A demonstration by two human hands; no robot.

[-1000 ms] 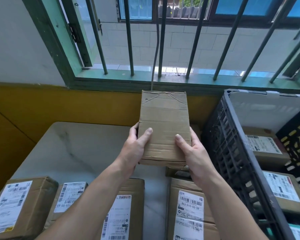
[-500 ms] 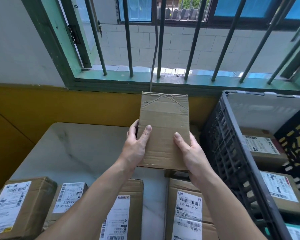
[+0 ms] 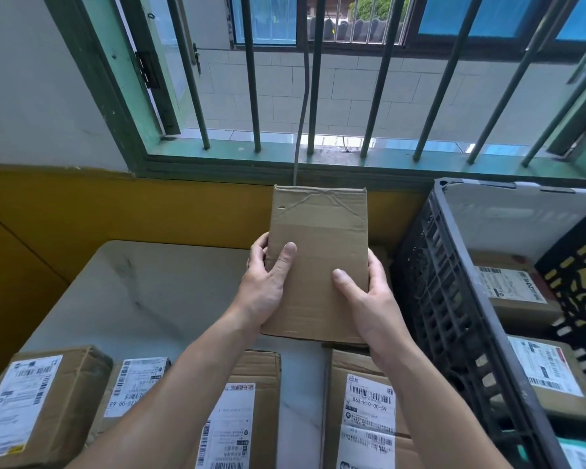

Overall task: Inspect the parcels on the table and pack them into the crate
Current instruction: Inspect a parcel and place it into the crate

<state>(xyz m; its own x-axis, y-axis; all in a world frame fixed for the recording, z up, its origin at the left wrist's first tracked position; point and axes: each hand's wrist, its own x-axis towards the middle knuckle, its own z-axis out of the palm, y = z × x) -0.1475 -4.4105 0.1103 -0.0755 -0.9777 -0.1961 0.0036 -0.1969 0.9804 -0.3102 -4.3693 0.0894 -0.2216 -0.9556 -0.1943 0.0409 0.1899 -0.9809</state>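
The person holds a plain cardboard parcel (image 3: 318, 262) upright in the air over the desk's (image 3: 142, 299) far right corner, just beside the black crate (image 3: 444, 299). The left hand (image 3: 268, 289) and right hand (image 3: 372, 302) clasp its long side edges, with thumbs on the near face and fingers (image 3: 258, 247) wrapped behind. It looks light and fairly stiff, though creased near the top, so a grip low on the edges suits it.
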